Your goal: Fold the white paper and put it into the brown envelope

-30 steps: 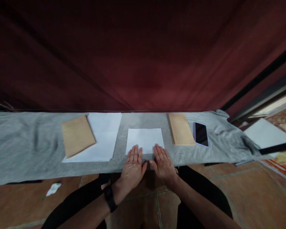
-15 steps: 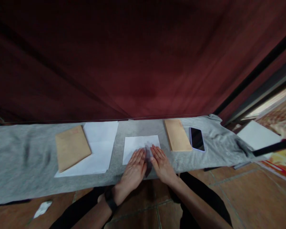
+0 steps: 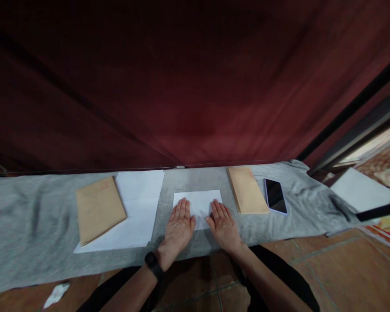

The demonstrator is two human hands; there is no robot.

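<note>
Lying on a grey cloth-covered bench (image 3: 201, 178): one small white paper rectangle (image 3: 199, 203), left hand (image 3: 178, 227) and right hand (image 3: 225, 229) upon its side edges, both grips unfolded flat; gaps separate it from large white paper sheet (image 3: 139, 225), left, and tan rectangular packet (image 3: 248, 190), right.

Tiled floor (image 3: 331, 268) and red drape (image 3: 195, 95) suggest a home (not certainly).
</note>
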